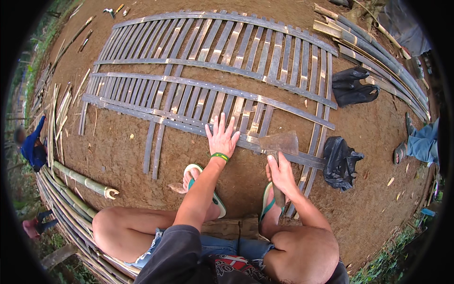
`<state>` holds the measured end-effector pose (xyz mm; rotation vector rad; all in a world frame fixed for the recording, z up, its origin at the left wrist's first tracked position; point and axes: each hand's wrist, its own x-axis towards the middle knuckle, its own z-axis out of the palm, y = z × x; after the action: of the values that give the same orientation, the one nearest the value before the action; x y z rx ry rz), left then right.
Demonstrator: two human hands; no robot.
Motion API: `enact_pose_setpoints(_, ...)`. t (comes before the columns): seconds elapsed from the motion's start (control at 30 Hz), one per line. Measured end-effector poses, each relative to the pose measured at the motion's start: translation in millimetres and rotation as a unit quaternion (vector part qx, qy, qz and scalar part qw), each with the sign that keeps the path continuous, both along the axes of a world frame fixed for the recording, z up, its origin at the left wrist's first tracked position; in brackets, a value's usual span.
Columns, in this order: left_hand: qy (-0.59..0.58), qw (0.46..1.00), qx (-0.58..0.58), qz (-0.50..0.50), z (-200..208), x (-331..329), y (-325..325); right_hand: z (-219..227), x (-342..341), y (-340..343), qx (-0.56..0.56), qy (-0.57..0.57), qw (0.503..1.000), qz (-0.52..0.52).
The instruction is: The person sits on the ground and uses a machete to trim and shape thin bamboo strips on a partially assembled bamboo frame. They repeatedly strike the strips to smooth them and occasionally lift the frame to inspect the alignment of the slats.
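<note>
A large slatted frame of split bamboo strips (208, 88), dark grey with pale joints, lies flat on the brown dirt before me. My left hand (222, 138), a green and yellow band on its wrist, rests with fingers spread on the frame's nearest long strip. In my right hand (283, 174) is a hatchet (283, 143), gripped by its wooden handle close below the head. Its wide, rusty blade is over the right part of that same near strip; whether it touches cannot be made out.
Black plastic bags (341, 163) lie right of the frame. Bamboo poles (378, 57) are stacked at far right, and more poles (66, 208) at left beside a thick green one (85, 181). One person (34, 144) is at left; another's legs (421, 144) show at right. Tools (113, 11) lie far left.
</note>
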<state>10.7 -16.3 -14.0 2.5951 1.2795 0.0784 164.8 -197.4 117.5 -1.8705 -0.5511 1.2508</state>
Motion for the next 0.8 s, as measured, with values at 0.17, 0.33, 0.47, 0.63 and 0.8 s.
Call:
enact_pose_setpoints(0.17, 0.007, 1.0, 0.008, -0.004, -1.1, 3.1, 2.6, -55.2, -52.6, -1.3, 0.021, 0.149, 0.957, -0.246)
enact_pose_setpoints(0.33, 0.005, 1.0, 0.002, -0.007, -1.5, 0.3, 2.0, -64.5, -56.4, 10.5, 0.004, 0.149, 0.97, -0.194)
enact_pose_setpoints(0.47, 0.013, 1.0, 0.005, -0.001, -0.7, -2.7, 3.0, -35.2, -36.0, 8.0, 0.0, 0.002, 0.994, -0.112)
enact_pose_setpoints(0.63, 0.007, 1.0, 0.004, 0.001, -1.4, -4.4, 2.8, -12.0, -21.5, 9.8, 0.154, -0.328, 0.931, 0.042)
enact_pose_setpoints(0.8, 0.004, 1.0, 0.0, -0.009, -0.4, 2.7, 2.5, -54.6, -6.9, 10.2, -0.029, -0.278, 0.94, 0.196)
